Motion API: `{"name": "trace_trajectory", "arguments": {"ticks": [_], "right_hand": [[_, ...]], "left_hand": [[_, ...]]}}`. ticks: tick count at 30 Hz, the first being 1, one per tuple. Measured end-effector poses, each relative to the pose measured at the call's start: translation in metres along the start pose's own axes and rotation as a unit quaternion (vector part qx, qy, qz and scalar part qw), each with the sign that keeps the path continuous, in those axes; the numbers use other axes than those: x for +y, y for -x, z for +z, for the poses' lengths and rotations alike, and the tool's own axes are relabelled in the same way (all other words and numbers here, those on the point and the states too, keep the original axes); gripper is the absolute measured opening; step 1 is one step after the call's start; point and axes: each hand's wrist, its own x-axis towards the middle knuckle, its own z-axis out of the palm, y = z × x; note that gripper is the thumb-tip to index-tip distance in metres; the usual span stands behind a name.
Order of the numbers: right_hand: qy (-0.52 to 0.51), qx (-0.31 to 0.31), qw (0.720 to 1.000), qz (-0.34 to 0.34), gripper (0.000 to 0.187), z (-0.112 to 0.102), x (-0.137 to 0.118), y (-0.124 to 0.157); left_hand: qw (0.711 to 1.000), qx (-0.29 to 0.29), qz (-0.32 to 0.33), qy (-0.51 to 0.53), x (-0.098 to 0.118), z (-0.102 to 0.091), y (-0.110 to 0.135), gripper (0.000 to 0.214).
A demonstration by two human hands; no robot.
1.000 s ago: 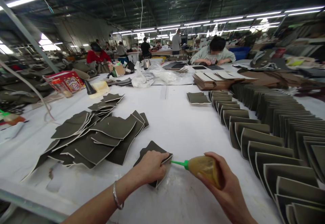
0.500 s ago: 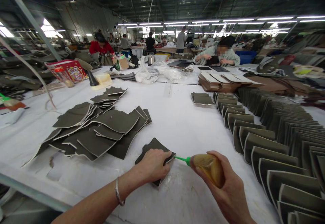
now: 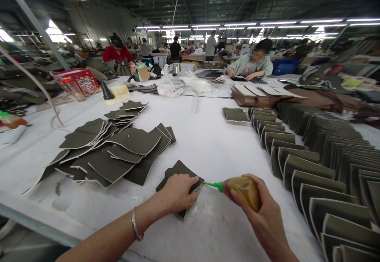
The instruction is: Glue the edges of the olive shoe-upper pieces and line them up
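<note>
My left hand (image 3: 177, 192) presses down with curled fingers on a dark olive cut piece (image 3: 176, 171) lying on the white table (image 3: 204, 143). My right hand (image 3: 261, 212) is wrapped round a small amber squeeze bottle (image 3: 242, 188). Its green nozzle (image 3: 211, 185) points left and touches the right edge of that piece, just beside my left fingertips. A silver bracelet (image 3: 135, 224) sits on my left wrist.
A loose heap of the same olive pieces (image 3: 113, 151) lies to the left. Rows of overlapped pieces (image 3: 314, 159) cover the right side. A small stack (image 3: 236, 114) lies farther back. A seated person (image 3: 252, 64) works at the far end; a red box (image 3: 77, 82) stands at back left.
Both hands stay almost where they were. The nozzle tip has crept slightly along the piece's right edge, and the view has shifted a little.
</note>
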Motion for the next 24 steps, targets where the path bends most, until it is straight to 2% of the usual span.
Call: {"name": "trace_trajectory", "arguments": {"ticks": [5,10,15,20,24], "right_hand": [[-0.071,-0.057,0.995,0.039,0.048,0.002,0.004,0.003],[-0.058,-0.042,0.996,0.047,0.051,0.001,0.011,0.002],[-0.119,-0.114,0.984,0.071,0.047,0.004,0.005,0.019],[-0.117,-0.077,0.987,0.075,0.047,0.006,0.001,0.024],[-0.131,-0.096,0.983,0.084,0.047,0.007,-0.003,0.03]], "left_hand": [[1.0,0.001,0.004,0.011,-0.001,0.0,0.0,0.052],[1.0,-0.001,0.008,0.022,-0.004,0.0,0.0,0.051],[1.0,-0.001,0.0,0.027,-0.005,0.004,0.001,0.055],[0.999,0.002,0.001,0.032,-0.007,0.006,0.001,0.055],[0.999,0.003,-0.004,0.033,-0.007,0.007,0.002,0.056]]}}
